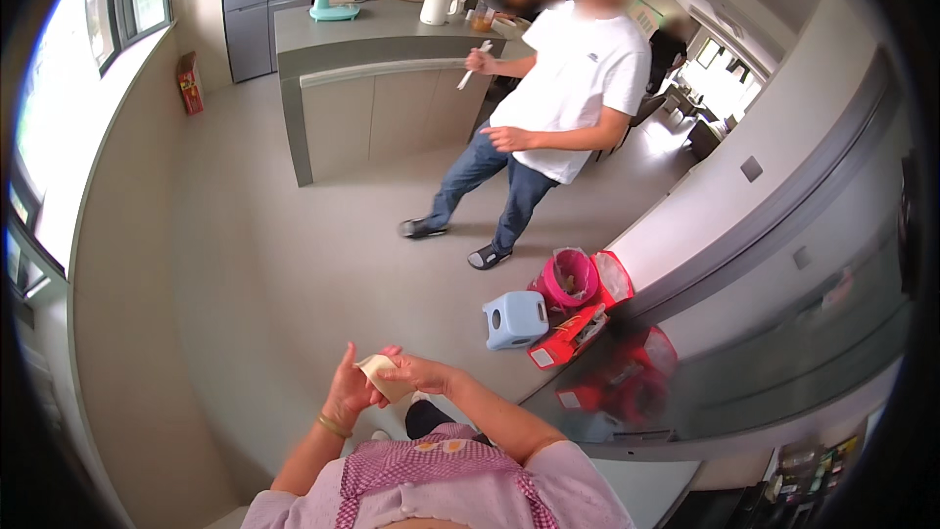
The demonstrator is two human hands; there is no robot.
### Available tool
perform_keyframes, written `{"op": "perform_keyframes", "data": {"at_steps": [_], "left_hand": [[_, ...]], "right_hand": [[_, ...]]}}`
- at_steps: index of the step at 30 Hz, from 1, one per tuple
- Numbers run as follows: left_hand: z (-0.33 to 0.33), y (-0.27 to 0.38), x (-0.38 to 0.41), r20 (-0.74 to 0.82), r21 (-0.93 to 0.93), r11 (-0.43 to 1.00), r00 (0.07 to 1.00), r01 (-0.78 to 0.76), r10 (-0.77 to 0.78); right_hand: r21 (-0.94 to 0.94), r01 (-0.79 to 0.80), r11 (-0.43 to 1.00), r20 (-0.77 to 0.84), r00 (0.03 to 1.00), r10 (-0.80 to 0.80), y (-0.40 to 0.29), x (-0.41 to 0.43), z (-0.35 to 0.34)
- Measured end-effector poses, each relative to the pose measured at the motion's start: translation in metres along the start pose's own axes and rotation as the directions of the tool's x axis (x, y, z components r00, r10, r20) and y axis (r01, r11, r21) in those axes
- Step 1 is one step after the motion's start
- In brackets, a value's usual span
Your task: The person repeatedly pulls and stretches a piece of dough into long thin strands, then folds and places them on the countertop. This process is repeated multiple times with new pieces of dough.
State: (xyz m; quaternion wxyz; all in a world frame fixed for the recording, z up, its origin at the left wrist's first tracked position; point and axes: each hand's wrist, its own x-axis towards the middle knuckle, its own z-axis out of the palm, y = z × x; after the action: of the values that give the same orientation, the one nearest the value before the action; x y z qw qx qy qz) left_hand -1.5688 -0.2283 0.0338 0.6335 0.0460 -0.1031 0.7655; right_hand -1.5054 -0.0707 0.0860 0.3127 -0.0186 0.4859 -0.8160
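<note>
A thin, pale sheet that looks like dough (pixel 388 380) lies between my two hands, bent over the fingers. My left hand (pixel 351 384) is under it and at its left side, palm turned up, with the thumb raised clear. From the right, my right hand (pixel 420 373) pinches the sheet, thumb on its upper face. Both hands are held in front of my checked pink apron (pixel 433 463), above the floor. A bracelet (pixel 334 425) circles my left wrist. Part of my left fingers is hidden by the sheet.
A person in a white shirt (pixel 580 81) stands ahead, holding white sticklike items (pixel 475 65). A blue stool (pixel 516 319), pink bin (pixel 571 281) and red boxes (pixel 562 342) stand on the floor to the right, near a glass door (pixel 734 338). Beyond is a counter (pixel 367 33).
</note>
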Motion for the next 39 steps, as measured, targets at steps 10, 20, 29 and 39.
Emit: {"op": "perform_keyframes", "data": {"at_steps": [10,20,29,39], "left_hand": [[0.013,-0.004,0.147,-0.746,0.297,0.937,0.569,-0.182,0.346],[-0.054,0.044,0.24,-0.736,0.124,0.967,0.632,-0.223,0.241],[-0.106,0.096,0.265,-0.741,0.142,0.965,0.622,-0.221,0.252],[-0.01,0.101,0.315,-0.384,0.049,0.99,0.917,0.134,-0.105]], "right_hand": [[0.066,-0.043,0.997,-0.121,0.991,0.051,-0.037,-0.08,-0.075],[0.117,0.069,0.991,-0.313,0.949,-0.03,-0.04,-0.154,-0.122],[0.126,0.129,0.984,-0.399,0.914,-0.069,-0.052,-0.162,-0.133],[-0.055,0.268,0.962,-0.57,0.783,-0.25,-0.165,-0.092,-0.159]]}}
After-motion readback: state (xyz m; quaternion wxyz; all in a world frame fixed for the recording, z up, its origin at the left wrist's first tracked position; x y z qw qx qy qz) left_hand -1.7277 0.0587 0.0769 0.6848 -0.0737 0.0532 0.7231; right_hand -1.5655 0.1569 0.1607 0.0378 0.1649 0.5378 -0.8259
